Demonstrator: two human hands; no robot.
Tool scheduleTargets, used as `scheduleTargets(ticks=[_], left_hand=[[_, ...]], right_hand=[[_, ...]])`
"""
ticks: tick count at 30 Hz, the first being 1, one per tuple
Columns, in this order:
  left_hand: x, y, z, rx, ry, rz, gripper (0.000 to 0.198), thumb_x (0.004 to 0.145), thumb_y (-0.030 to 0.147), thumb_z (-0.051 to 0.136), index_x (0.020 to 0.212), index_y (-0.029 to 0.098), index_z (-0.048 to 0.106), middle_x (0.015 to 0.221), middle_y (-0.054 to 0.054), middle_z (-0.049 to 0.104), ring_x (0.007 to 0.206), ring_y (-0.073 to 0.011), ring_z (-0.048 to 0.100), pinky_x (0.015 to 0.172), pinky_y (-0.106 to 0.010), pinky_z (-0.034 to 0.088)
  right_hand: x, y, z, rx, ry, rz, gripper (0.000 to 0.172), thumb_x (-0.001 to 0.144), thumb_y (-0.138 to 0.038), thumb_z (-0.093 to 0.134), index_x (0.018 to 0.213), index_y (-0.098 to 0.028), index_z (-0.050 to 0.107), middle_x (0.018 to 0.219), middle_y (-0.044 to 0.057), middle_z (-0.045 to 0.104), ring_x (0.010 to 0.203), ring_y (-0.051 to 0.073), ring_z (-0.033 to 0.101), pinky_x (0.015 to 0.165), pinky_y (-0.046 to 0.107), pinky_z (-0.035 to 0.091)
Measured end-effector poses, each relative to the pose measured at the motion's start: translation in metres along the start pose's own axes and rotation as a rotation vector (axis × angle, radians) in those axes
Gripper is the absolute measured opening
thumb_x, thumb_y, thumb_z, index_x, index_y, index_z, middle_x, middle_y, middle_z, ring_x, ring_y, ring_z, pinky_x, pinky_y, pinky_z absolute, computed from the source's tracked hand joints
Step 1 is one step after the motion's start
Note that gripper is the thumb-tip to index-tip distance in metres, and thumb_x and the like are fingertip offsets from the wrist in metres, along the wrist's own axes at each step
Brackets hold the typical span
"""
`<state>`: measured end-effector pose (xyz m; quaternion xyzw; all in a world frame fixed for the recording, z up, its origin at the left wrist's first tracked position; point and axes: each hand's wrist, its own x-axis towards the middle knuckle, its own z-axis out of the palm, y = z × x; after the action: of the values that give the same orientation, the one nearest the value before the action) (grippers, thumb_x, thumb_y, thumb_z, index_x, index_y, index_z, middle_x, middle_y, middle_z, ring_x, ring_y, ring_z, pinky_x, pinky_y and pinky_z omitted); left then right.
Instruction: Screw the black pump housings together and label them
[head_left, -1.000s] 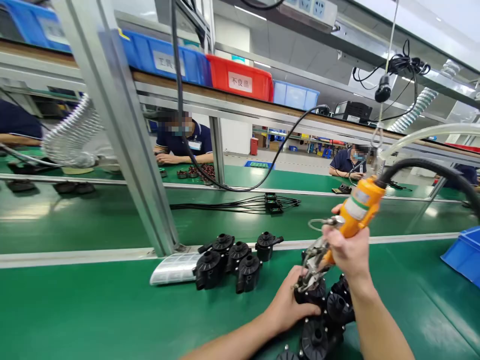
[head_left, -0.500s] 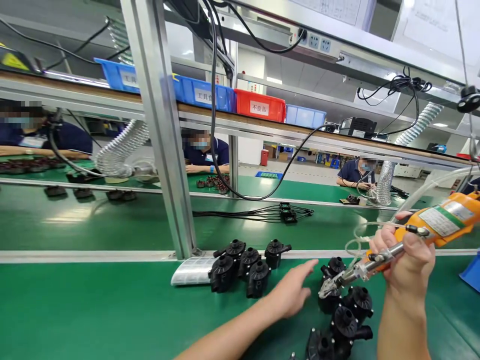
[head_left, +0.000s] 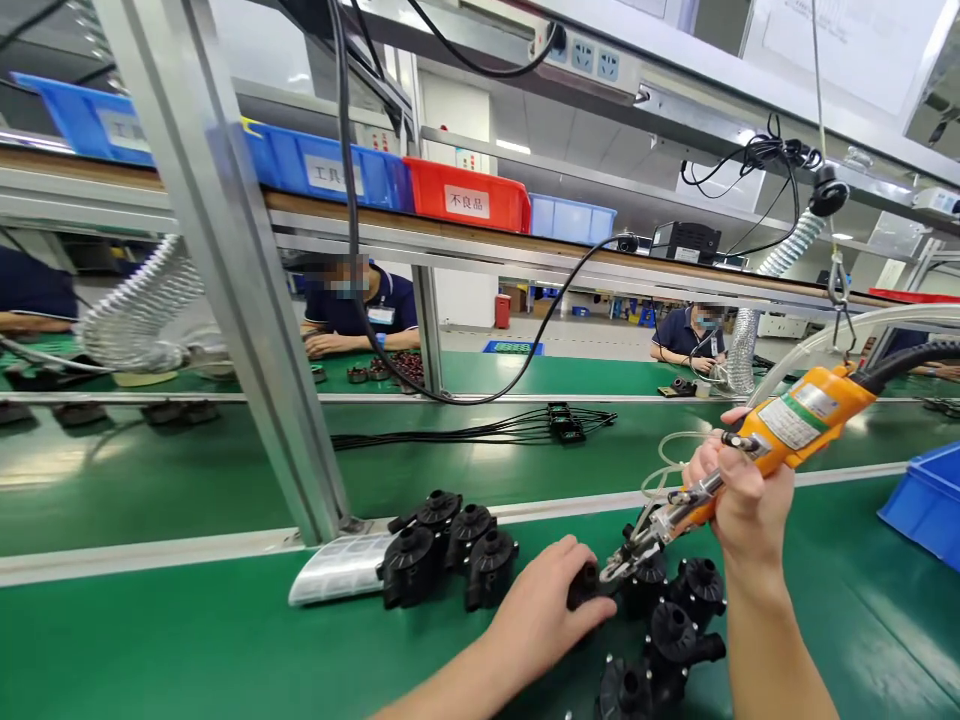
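My right hand (head_left: pixel 754 500) is wrapped round an orange powered screwdriver (head_left: pixel 802 420), which slants down to the left. Its metal nose reaches the black pump that my left hand (head_left: pixel 544 605) grips; whether the tip touches a screw is too small to tell. Fingers and thumb curl round this black pump (head_left: pixel 583 585), covering much of it. Just right of it, partly behind the tool's nose, stands a group of similar black pumps (head_left: pixel 675 635) with small bright screws on their rims. More black pumps (head_left: pixel 409 565) stand together on the left.
A silvery-white sheet roll (head_left: pixel 337 572) lies beside the metal post (head_left: pixel 232 270). Black cables (head_left: pixel 450 432) stretch across the far strip of bench. At the right is a blue bin (head_left: pixel 926 505). Bins, one a red bin (head_left: pixel 469 195), line the shelf; co-workers sit beyond.
My left hand has closed round a black pump. My right hand has brought the screwdriver left to that pump. The camera view has shifted to the right.
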<state>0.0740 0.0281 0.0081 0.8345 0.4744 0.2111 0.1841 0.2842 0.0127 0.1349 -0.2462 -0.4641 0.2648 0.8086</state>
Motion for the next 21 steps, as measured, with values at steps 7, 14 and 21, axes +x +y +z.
scheduleTargets(ticks=[7,14,21], left_hand=[[-0.023,-0.024,0.047,-0.597,0.103,-0.074,0.043,0.094,0.044,0.067,0.132,0.027,0.063,0.134,-0.007,0.071,0.125,-0.0293,0.064,0.11,-0.04,0.049],[-0.017,-0.016,0.038,-0.726,0.028,-0.059,0.037,0.092,0.045,0.07,0.122,0.024,0.066,0.115,-0.004,0.075,0.107,-0.0265,0.068,0.096,-0.034,0.055],[-0.016,-0.015,0.037,-0.731,0.022,-0.074,0.038,0.09,0.046,0.071,0.118,0.021,0.066,0.11,-0.007,0.074,0.104,-0.0264,0.066,0.095,-0.035,0.056]], right_hand=[[-0.005,0.015,0.011,-0.1,-0.031,-0.025,0.047,0.069,-0.032,0.084,0.107,-0.022,0.057,0.074,-0.005,0.053,0.053,0.01,0.05,0.049,0.024,0.048],[-0.003,0.014,0.01,-0.135,-0.021,-0.05,0.044,0.067,-0.028,0.082,0.105,-0.021,0.059,0.076,-0.005,0.053,0.052,0.01,0.051,0.048,0.026,0.049],[-0.002,0.018,0.014,-0.091,-0.07,-0.032,0.048,0.068,-0.034,0.086,0.104,-0.021,0.057,0.078,-0.004,0.054,0.05,0.009,0.05,0.047,0.026,0.049]])
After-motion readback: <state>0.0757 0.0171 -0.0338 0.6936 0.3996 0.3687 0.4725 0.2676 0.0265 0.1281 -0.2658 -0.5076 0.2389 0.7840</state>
